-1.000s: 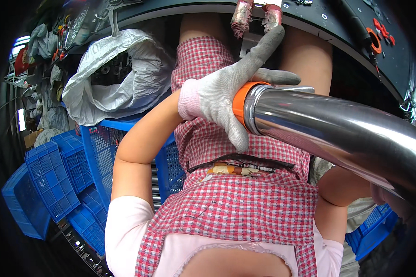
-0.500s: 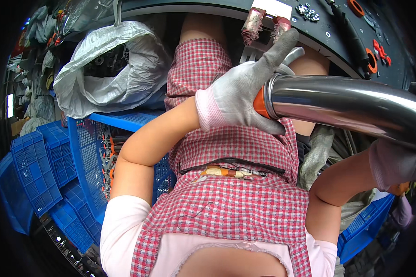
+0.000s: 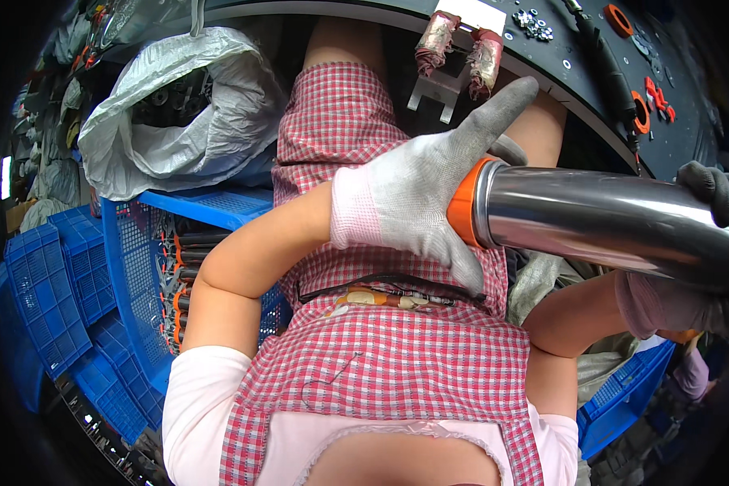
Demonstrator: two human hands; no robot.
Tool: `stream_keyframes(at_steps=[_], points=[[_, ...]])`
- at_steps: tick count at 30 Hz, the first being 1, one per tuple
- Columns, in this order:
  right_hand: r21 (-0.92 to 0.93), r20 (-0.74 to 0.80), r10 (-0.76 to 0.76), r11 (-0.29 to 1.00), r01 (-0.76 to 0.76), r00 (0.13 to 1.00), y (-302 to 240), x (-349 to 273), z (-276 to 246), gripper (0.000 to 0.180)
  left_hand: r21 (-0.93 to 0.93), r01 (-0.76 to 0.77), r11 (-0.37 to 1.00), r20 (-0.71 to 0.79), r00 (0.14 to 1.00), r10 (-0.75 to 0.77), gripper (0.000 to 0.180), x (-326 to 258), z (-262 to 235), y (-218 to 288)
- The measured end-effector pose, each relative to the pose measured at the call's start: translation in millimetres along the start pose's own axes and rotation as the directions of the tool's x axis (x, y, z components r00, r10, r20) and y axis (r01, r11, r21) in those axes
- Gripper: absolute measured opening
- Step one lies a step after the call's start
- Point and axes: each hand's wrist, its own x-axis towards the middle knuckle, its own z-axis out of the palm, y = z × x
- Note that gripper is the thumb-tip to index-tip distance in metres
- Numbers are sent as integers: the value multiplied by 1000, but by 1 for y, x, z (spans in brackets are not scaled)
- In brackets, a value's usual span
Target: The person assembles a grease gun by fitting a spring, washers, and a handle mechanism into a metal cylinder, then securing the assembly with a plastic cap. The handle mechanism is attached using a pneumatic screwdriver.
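A shiny metal tube point(image 3: 599, 217) with an orange ring point(image 3: 466, 202) at its left end lies across in front of me, its far right end lost in the dark rim. My left hand point(image 3: 429, 190), in a grey-white glove, presses its palm against the orange end. One finger stretches upward, another shows behind the tube, and the thumb lies below the ring. Toward the right end, my right hand point(image 3: 680, 304), also gloved, grips the tube from underneath, with dark fingertips curled over its top.
Beyond the tube runs a dark workbench point(image 3: 535, 61) with small nuts, orange rings, a black cylindrical tool point(image 3: 607, 69) and two wrapped posts point(image 3: 484, 61). A white sack point(image 3: 227, 130) of dark parts stands at the left, above a blue crate point(image 3: 138, 267). More blue crates point(image 3: 49, 283) are stacked farther left.
The tube's left end and my left hand have come down, nearer to me. Dark right fingertips now show more clearly over the tube. The whole view has shifted slightly.
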Motion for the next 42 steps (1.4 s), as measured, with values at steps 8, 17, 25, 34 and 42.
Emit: stream_keyframes(at_steps=[8,17,25,34,42], points=[[-184,161,24,983,6,987,2,-2,7,50,317,-115,941,160,985,66,104,10,-20,-11],[-361,88,135,928,-94,987,-10,22,-49,50,75,11,997,258,966,-31,109,14,-22,-9],[-492,-20,235,844,-214,972,-17,35,-99,50,126,29,992,118,992,-44,112,2,-16,-14],[-615,-207,279,708,-347,938,-43,19,-149,49,179,31,983,156,986,-60,125,-2,-23,-26],[-667,-340,289,597,-446,895,-49,12,-191,49,92,131,987,105,985,-140,111,-6,-30,-40]])
